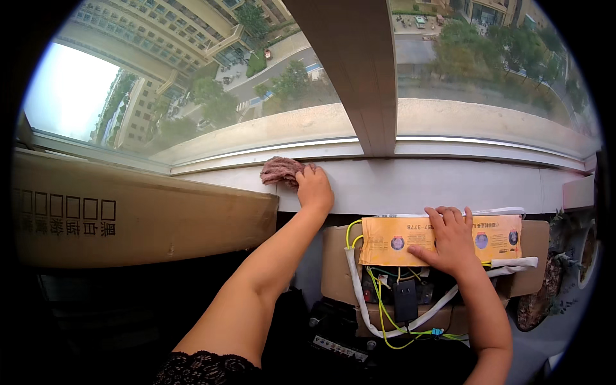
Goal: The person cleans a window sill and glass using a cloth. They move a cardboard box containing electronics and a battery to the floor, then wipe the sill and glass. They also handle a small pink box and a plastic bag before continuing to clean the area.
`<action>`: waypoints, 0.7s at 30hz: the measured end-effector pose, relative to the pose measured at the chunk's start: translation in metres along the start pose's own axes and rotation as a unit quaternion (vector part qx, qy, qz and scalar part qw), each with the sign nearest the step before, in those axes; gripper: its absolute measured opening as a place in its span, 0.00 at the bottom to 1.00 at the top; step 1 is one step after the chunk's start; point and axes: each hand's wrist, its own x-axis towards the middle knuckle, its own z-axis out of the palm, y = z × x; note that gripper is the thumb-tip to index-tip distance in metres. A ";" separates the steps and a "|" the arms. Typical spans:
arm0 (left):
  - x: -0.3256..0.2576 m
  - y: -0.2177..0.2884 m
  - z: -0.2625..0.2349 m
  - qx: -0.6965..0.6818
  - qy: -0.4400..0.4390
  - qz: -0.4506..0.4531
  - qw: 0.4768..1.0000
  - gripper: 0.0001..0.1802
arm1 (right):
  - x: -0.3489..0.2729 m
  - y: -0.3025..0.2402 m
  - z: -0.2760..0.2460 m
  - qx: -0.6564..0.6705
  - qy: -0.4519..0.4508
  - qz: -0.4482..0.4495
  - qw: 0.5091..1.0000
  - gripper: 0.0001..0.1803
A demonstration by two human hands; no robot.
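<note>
My left hand (314,188) is closed on a crumpled brownish-pink cloth (281,172), which rests on the white windowsill (449,183) below the glass. My right hand (452,240) lies with fingers apart on a flat orange printed packet (385,240). Beneath that packet stands an open cardboard box (337,256). A black power adapter (405,300), yellow-green wires (380,308) and a white sleeved cable (362,308) show in the box and along its near side. Some of the box's contents are hidden under the packet.
A long cardboard carton (147,212) stands at the left against the sill. A brown window post (369,77) divides the panes. Behind the box on the right is a planter (536,298) with leaves. Dark equipment (333,340) sits at the near edge.
</note>
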 end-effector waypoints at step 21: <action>-0.008 0.106 -0.024 -0.108 -0.181 0.218 0.953 0.25 | 0.001 -0.001 0.002 -0.017 -0.021 0.011 1.000 0.46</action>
